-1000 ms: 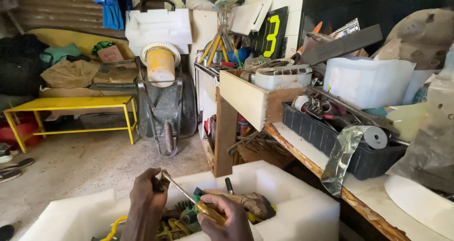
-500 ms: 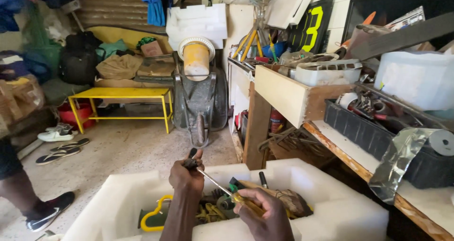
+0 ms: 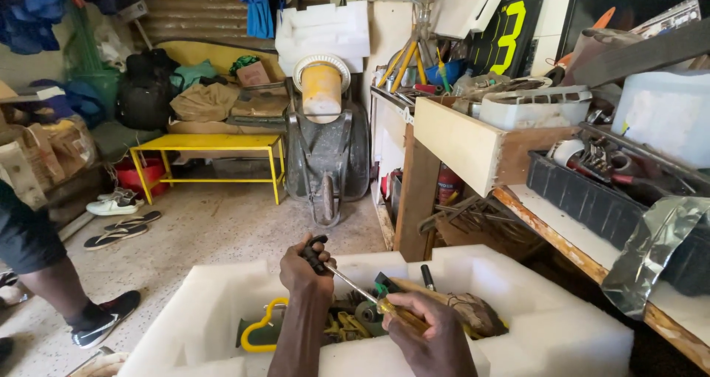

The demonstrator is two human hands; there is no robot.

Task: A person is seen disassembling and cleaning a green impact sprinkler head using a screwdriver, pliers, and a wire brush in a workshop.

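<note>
1. The left hand [image 3: 303,270] is closed in a fist around a black handle [image 3: 314,250], whose end sticks up out of the top of the fist.
2. The right hand [image 3: 425,329] has its fingers curled around the yellow handle [image 3: 403,316] of a screwdriver [image 3: 370,297], pinching it between thumb and fingers.
3. The screwdriver's long axis runs on a diagonal: its handle is low and to the right in the right hand, and its thin metal shaft [image 3: 347,282] points up and to the left, toward the left fist. The shaft tip meets the left hand; whether it touches the black handle cannot be told.
4. Both hands hover over a white foam box [image 3: 518,325], just above its open hollow.
5. The hollow holds a jumble of tools, among them a yellow loop-shaped handle [image 3: 259,321] on the left and a worn brown glove [image 3: 473,310] on the right.
6. Beyond the box, a grey wheelbarrow [image 3: 325,155] stands upended, with a yellow bucket [image 3: 322,89] on it.
7. To the left stands a yellow bench [image 3: 207,144]; to the right, a wooden workbench [image 3: 562,229] is loaded with a black crate [image 3: 592,199].
8. Another person's leg [image 3: 52,288] shows at the far left.
</note>
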